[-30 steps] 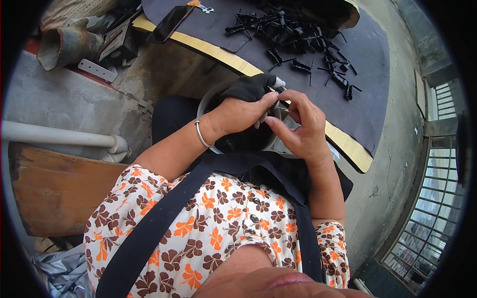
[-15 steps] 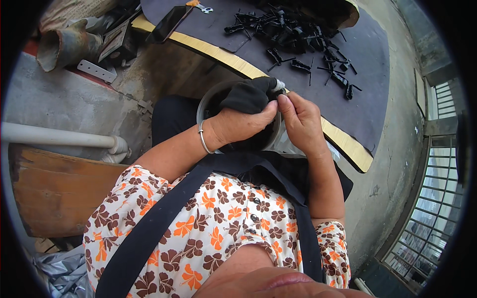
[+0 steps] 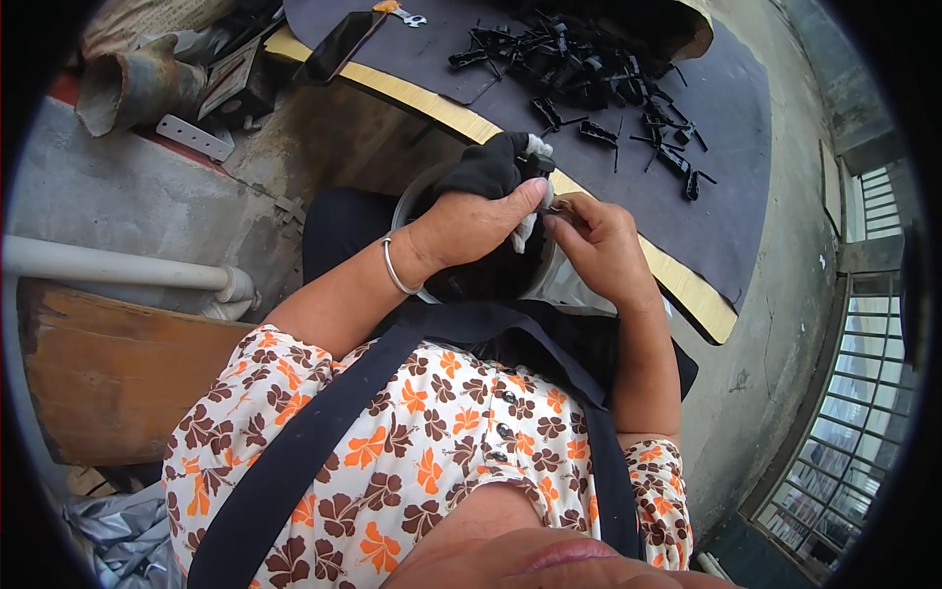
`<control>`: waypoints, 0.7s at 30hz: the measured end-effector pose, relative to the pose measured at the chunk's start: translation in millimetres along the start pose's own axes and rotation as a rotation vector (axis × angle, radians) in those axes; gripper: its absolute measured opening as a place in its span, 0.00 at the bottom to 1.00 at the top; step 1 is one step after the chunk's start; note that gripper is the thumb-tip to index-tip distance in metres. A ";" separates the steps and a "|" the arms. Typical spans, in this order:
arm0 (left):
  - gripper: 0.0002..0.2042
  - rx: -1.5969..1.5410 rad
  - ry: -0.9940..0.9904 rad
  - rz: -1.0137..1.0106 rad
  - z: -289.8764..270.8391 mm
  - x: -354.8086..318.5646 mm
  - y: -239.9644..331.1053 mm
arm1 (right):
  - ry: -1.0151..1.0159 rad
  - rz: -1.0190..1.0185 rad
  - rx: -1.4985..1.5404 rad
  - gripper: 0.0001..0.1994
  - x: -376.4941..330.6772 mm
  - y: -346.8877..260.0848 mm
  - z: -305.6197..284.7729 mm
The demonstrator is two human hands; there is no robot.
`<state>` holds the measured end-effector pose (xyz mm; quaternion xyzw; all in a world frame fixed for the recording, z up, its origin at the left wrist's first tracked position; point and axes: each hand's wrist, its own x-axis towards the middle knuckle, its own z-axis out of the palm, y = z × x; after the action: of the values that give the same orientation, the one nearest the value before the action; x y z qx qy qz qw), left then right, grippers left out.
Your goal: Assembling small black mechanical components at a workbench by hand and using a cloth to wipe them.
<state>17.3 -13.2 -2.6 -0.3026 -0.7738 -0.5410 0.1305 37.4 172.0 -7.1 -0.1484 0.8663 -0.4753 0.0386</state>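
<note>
My left hand [image 3: 459, 232] is closed around a bunched black cloth [image 3: 483, 169] with a whitish-grey edge [image 3: 523, 233], part of which hangs below the fingers. A small dark piece [image 3: 541, 169] shows at the cloth's far end, by my left thumb; its kind is unclear. My right hand [image 3: 610, 245] pinches thumb against fingers close to the left thumb tip. Whatever lies in that pinch is too small to make out. Both hands are over a round bucket [image 3: 400, 213] with a pale rim and a dark inside.
On the dark-covered table [image 3: 731, 128] beyond lie a heap of black plastic parts [image 3: 589, 69], several of them loose. A phone [image 3: 339, 47] and a small wrench [image 3: 402, 14] rest at its far left. Left are a rusty pipe fitting [image 3: 128, 93], a white pipe [image 3: 118, 263] and a wooden board [image 3: 128, 373].
The cloth has shifted and turned in my left hand, so more of its pale edge shows below. My right hand has moved slightly to the right and nearer me.
</note>
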 end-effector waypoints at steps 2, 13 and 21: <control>0.13 -0.388 -0.052 -0.426 -2.6 -1.9 6.7 | 0.085 -0.148 -0.042 0.09 -0.9 -2.7 -2.6; 0.12 -0.230 -0.259 -0.280 -2.2 -0.9 10.9 | 0.038 -0.033 0.436 0.06 1.9 2.8 1.9; 0.10 -0.055 -0.131 -0.136 5.2 -3.9 8.7 | -0.018 -0.006 0.146 0.16 3.1 -4.9 9.4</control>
<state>26.3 -7.6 -0.1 -0.2876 -0.7842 -0.5488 0.0344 37.5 161.0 -7.9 -0.1522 0.8284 -0.5362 0.0556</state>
